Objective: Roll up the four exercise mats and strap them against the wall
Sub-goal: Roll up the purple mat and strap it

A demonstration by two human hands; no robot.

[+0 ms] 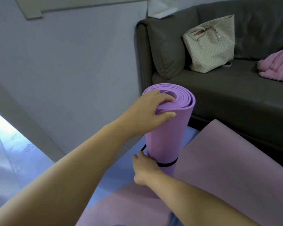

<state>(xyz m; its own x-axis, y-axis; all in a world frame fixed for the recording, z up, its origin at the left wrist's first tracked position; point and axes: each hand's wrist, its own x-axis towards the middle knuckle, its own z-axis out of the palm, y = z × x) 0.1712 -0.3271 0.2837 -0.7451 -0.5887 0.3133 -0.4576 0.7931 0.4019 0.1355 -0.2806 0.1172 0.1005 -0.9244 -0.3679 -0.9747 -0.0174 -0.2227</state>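
Where the pale tiled floor [15, 160] meets the wall [72, 62] beside a dark sofa [235, 98], I have the rolled purple mat [167, 137] standing upright, with a flat pink mat [227, 173] just beside it. My left hand [147, 111] grasps its top rim, fingers in the spiral, thumb outside. Low down, my right hand [145, 168] curls on the black strap [168, 164] circling the roll.

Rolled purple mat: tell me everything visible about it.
The rolled purple foam mat stands upright beside the dark grey sofa, with its spiral end facing up. A thin black strap circles it near the bottom. The left hand grips its top rim, fingers inside the spiral. The right hand holds the strap at its left side.
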